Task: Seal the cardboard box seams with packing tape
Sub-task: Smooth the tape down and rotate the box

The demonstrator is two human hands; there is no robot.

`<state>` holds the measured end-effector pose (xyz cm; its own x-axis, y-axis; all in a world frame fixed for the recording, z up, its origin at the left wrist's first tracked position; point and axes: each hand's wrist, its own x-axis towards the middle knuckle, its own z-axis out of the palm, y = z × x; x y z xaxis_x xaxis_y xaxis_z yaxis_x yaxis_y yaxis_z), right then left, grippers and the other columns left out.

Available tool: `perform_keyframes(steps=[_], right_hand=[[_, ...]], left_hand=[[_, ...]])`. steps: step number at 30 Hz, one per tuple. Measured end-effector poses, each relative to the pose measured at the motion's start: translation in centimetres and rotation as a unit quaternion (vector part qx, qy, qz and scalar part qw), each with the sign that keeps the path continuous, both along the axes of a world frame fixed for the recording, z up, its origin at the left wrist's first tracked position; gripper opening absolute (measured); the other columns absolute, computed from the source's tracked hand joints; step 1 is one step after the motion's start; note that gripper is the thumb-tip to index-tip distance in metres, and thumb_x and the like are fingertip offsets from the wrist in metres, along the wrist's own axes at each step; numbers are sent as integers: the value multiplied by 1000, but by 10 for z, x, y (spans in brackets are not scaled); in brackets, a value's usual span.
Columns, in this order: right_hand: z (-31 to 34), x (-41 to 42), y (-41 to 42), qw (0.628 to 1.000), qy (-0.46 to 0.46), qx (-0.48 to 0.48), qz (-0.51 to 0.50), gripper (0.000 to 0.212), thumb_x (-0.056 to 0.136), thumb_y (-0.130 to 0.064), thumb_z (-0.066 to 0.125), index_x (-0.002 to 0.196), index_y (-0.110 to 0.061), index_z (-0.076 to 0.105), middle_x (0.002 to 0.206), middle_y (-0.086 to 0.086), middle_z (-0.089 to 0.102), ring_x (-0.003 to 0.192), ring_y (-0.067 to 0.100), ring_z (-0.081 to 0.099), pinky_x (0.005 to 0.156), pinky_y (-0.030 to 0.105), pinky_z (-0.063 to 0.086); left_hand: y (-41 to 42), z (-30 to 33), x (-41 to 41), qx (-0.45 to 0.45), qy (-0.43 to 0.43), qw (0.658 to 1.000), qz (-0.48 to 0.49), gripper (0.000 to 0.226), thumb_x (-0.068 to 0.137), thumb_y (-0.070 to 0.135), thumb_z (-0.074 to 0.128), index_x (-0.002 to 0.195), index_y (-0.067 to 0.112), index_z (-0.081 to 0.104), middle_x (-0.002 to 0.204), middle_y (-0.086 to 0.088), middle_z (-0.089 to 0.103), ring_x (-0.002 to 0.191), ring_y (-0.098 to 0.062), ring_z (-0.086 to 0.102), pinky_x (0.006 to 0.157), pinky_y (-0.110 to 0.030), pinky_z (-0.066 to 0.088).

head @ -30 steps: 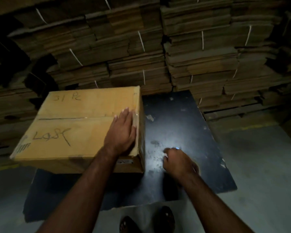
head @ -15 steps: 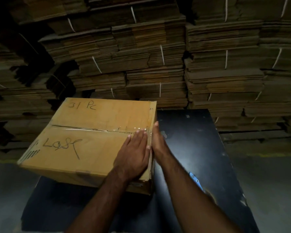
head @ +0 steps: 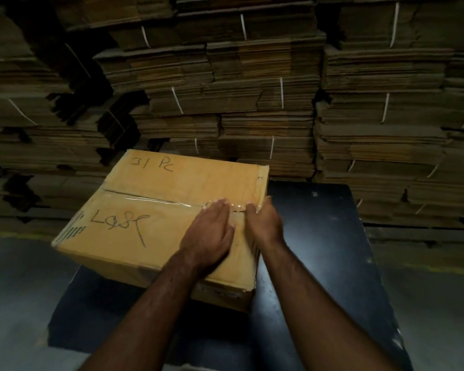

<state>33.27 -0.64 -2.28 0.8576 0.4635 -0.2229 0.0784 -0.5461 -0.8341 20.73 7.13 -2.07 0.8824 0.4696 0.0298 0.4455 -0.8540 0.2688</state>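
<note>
Pressing down with both palms, I have my left hand (head: 208, 236) flat on the top of the cardboard box (head: 156, 223), fingers straight and close together, holding nothing. My right hand (head: 263, 223) lies just beside it at the box's right edge, fingers also extended and pressed to the surface rather than curled around anything. Both sets of fingertips reach the clear packing tape (head: 156, 201), which glints along the centre seam where the two top flaps meet (it wrinkles a little near my fingers). Black marker on the lid reads "31 Pc" on the far flap and a scrawled word on the near one.

The box sits on the left part of a dark table (head: 319, 263), its left corner hanging past the table's edge. To the right of the box the tabletop is bare, with open grey floor (head: 426, 303) beyond it. Behind the table, stacks of flattened cartons (head: 252, 89) bound with white straps rise like a wall.
</note>
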Motion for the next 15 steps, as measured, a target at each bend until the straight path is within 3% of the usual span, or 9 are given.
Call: perform_keyframes(steps=[2,5,10,12,14,15], right_hand=[[1,3,9,998,-23,-60,-19,56,100,-35,50,148,-10,35,127,12,61,110,29,61,81,29,45],[3,5,17,987,-88,-120,-58,30,101,-36,50,117,-13,60,105,9,67,83,21,59,69,28,45],[12,8,24,975,-99,-180,-85,39,104,-41,40,104,-13,67,71,-1,49,63,14,48,60,28,40],[22,4,27,970,-90,-206,-95,44,105,-45,33,114,-13,63,78,2,54,69,16,53,64,32,45],[27,-7,32,966,-94,-221,-97,51,104,-47,31,141,-14,43,114,9,62,98,27,61,79,41,48],[26,-12,33,966,-96,-221,-94,58,104,-47,32,151,-13,29,133,12,55,113,32,57,87,45,45]], left_hand=[[1,0,-1,9,14,1000,-9,62,106,43,19,159,12,18,167,-6,16,153,-16,10,123,-32,1],[1,-5,2,4,22,1000,-18,64,104,44,14,159,11,16,167,-7,13,153,-17,9,125,-35,2],[10,-8,3,-13,43,999,-28,63,106,44,16,159,11,12,168,-8,8,154,-19,6,125,-38,4],[15,-3,-1,-31,40,997,-58,63,107,46,19,160,13,12,168,-5,8,154,-16,5,123,-34,1],[30,2,-8,-29,38,996,-69,63,106,47,19,160,14,13,168,-3,8,153,-15,6,122,-33,1],[41,4,-11,-28,32,997,-58,64,106,48,18,160,14,13,168,-4,9,153,-16,7,122,-33,2]])
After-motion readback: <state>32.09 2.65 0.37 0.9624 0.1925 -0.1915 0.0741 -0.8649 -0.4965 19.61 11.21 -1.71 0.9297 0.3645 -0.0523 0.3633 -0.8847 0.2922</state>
